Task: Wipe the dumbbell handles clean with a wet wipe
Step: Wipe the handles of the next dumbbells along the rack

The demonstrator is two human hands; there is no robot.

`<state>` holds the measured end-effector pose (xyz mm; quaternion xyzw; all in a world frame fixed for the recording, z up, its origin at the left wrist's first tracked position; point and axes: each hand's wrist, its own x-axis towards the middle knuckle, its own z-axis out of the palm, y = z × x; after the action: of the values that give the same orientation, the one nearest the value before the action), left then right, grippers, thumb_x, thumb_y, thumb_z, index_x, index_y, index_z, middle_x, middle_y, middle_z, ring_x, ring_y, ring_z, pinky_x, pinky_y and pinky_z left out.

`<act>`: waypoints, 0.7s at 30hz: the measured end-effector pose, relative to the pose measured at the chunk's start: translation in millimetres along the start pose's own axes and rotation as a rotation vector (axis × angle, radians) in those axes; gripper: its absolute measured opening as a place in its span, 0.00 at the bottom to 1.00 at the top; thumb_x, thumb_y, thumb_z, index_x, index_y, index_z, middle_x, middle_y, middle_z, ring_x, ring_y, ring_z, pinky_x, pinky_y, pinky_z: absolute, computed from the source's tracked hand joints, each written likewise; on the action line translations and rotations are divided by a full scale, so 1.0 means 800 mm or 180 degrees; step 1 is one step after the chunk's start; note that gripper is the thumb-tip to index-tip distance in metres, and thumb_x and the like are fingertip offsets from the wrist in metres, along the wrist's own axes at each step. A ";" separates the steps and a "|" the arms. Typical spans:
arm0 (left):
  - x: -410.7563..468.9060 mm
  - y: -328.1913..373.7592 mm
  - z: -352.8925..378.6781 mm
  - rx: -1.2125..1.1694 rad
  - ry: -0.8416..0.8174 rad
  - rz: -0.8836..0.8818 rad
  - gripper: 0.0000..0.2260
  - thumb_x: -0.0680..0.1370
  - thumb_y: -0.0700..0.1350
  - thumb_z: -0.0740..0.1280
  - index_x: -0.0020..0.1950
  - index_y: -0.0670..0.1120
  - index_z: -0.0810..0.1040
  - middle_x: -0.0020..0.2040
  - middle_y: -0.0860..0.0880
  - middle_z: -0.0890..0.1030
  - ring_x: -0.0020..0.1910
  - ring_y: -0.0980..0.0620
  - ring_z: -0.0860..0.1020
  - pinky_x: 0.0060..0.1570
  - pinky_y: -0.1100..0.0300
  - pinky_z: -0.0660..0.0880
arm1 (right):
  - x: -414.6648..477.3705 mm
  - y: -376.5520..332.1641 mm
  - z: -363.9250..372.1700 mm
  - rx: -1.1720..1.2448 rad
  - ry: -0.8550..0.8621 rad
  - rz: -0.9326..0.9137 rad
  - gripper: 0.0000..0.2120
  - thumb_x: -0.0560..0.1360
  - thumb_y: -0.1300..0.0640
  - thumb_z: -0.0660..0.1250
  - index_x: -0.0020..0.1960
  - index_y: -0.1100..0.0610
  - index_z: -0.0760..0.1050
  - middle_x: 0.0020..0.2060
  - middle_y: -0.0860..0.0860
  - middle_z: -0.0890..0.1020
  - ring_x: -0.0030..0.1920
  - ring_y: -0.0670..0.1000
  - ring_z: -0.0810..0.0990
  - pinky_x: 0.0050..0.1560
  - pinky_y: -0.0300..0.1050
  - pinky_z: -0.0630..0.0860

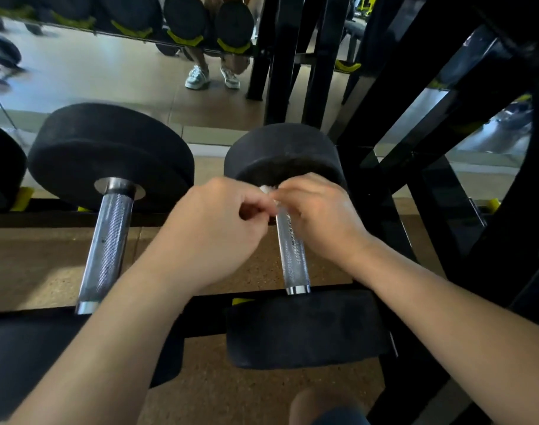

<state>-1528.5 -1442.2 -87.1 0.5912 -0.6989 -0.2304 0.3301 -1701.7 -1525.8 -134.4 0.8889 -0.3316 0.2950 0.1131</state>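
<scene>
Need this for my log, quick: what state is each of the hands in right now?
Left hand: closed, pinching the white wet wipe.
Right hand: closed, pinching the same wipe at the far end of the dumbbell handle.

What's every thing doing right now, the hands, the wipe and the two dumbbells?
Left hand: fingers curled, pinching the wipe.
Right hand: pinching the wipe too, over the handle's far end.
Wipe: small white wad between both hands, mostly hidden.
Right dumbbell: lying on the rack, handle partly covered by the hands.
Left dumbbell: lying on the rack, handle bare, untouched.
</scene>
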 end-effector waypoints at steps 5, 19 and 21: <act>0.035 0.002 0.031 0.0546 0.0054 0.0233 0.11 0.78 0.44 0.63 0.56 0.55 0.80 0.46 0.55 0.81 0.42 0.58 0.77 0.38 0.68 0.73 | -0.015 0.004 -0.007 0.0119 0.0133 0.0739 0.16 0.72 0.54 0.59 0.48 0.58 0.84 0.40 0.53 0.82 0.40 0.54 0.82 0.39 0.48 0.80; 0.072 -0.015 0.063 0.0804 0.0715 -0.0486 0.13 0.77 0.55 0.66 0.37 0.50 0.82 0.29 0.54 0.75 0.29 0.56 0.73 0.26 0.62 0.64 | -0.014 0.003 -0.008 0.0925 0.0305 0.1148 0.08 0.73 0.64 0.69 0.50 0.59 0.84 0.45 0.52 0.85 0.47 0.49 0.83 0.50 0.48 0.79; 0.070 -0.021 0.058 0.0951 0.0465 -0.0743 0.10 0.76 0.54 0.68 0.41 0.50 0.83 0.32 0.53 0.77 0.31 0.55 0.75 0.28 0.62 0.69 | -0.019 0.000 -0.014 0.0828 0.0045 0.0835 0.10 0.73 0.67 0.68 0.51 0.59 0.84 0.50 0.52 0.85 0.50 0.52 0.82 0.55 0.47 0.78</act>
<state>-1555.5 -1503.4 -119.6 0.7257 -0.6263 -0.1172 0.2596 -1715.9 -1513.4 -135.0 0.8431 -0.4029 0.3538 -0.0399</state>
